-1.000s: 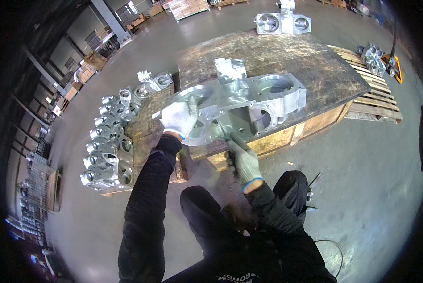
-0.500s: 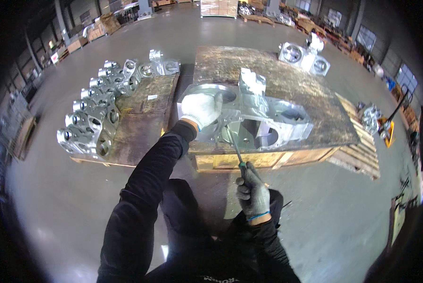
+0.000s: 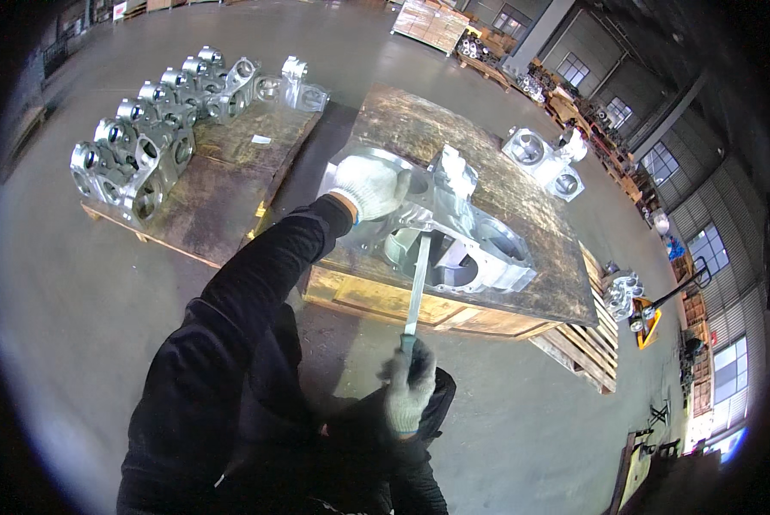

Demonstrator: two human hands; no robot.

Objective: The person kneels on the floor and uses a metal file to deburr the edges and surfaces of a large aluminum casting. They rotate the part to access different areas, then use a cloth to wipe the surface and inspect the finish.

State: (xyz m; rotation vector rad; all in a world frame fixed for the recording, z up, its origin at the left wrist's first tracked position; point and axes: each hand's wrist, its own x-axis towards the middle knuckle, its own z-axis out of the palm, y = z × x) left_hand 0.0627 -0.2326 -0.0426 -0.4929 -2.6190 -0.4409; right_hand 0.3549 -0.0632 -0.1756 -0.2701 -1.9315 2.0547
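Note:
A large silver metal casting (image 3: 514, 273) with round bores lies on a dark wooden platform (image 3: 436, 120). My left hand (image 3: 368, 187), in a white knit glove, grips the rim of its left ring; the fingertips are partly hidden in the bore. In my gloved right hand (image 3: 408, 390) is a flat metal file (image 3: 418, 296), held by its green handle. The hand stays low, in front of the platform's near edge. From there the file's blade slopes up and away, its tip at the edge of the casting's open front cavity.
Another casting (image 3: 543, 161) sits at the platform's far right corner. On a lower wooden pallet (image 3: 230, 202) at the left, several similar castings (image 3: 157, 159) stand in a row. A slatted pallet (image 3: 579, 330) and a yellow pallet jack (image 3: 647, 329) are at the right.
The view has turned and tilted. My right hand has drawn lower and nearer with the file, more of whose blade now shows. My left hand keeps its hold on the casting's ring.

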